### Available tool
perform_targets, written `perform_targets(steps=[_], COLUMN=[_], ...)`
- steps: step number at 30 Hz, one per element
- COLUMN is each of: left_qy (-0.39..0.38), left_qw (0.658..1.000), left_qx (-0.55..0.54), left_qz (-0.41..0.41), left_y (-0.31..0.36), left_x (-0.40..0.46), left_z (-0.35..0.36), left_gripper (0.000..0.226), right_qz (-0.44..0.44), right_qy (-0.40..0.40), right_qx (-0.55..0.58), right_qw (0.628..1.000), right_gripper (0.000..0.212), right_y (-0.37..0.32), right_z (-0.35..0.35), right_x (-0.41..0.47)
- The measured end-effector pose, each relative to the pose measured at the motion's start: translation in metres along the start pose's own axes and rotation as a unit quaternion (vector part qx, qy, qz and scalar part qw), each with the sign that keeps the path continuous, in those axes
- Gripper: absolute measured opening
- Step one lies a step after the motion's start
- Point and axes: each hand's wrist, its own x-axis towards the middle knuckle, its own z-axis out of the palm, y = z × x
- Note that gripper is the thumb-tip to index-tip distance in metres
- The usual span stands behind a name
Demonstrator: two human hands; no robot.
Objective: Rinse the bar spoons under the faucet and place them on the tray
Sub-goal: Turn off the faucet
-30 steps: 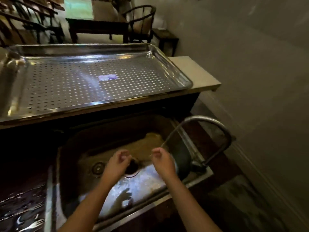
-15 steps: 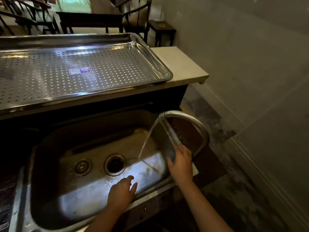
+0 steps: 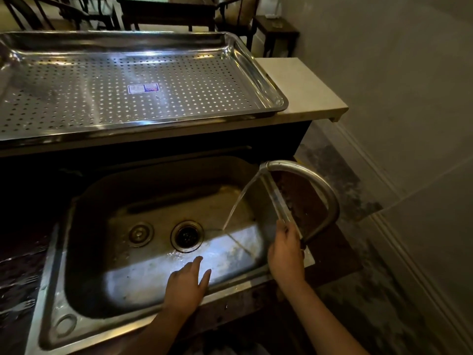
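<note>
Setting: dim kitchen corner, grey wall at right of frame, dark wooden chairs and tables along the top edge.
Worktop: pale stone worktop (image 3: 302,80) in the upper half of the frame, carrying the tray.
Tray: large perforated stainless-steel tray (image 3: 258,73) filling the upper left, a small blue-and-white sticker (image 3: 143,88) near its middle; no spoon visible on it.
Sink: rectangular stainless-steel sink basin (image 3: 133,285) at centre, below the worktop; round drain (image 3: 187,236) and a smaller plug fitting to its left.
Faucet: curved steel gooseneck faucet (image 3: 317,183) at centre right, spout over the basin's right end, a thin stream of water (image 3: 236,203) running down onto the basin floor.
Bar spoons: none can be made out with certainty. A long slim glinting strip (image 3: 277,201) runs from the right hand up toward the spout and may be a spoon handle or the basin's rim; cannot tell.
Left hand: left hand (image 3: 185,283) at lower centre, over the basin's near wall, fingers spread and relaxed, holding nothing.
Right hand: right hand (image 3: 286,252) at the basin's right end beside the faucet base, fingers curled around something near the strip's lower end; what it grips is unclear.
Progress: judged early. Water is on, the tray has received nothing, so rinsing and every placement appear to remain.
</note>
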Motion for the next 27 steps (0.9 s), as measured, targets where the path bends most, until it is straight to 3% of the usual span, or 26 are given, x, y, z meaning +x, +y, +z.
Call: perform_targets(steps=[7, 19, 23, 27], left_qy=[0.025, 0.0, 0.01, 0.056], left_qw=[0.999, 0.995, 0.994, 0.996], left_qx=[0.023, 0.098, 0.105, 0.064], left_qz=[0.023, 0.014, 0.021, -0.003], left_y=[-0.001, 0.0, -0.004, -0.019], left_x=[-0.001, 0.001, -0.002, 0.001], left_z=[0.003, -0.004, -0.011, -0.035], left_gripper=[0.049, 0.048, 0.049, 0.047], right_qz=[-0.032, 0.02, -0.006, -0.048], right_qy=[0.015, 0.034, 0.081, 0.061], right_qx=[0.058, 0.195, 0.131, 0.102], right_qw=[0.998, 0.98, 0.988, 0.992], right_gripper=[0.059, 0.068, 0.067, 0.063], right_y=[0.003, -0.006, -0.027, -0.066], right_z=[0.004, 0.0, 0.017, 0.039], right_x=[-0.022, -0.019, -0.036, -0.046])
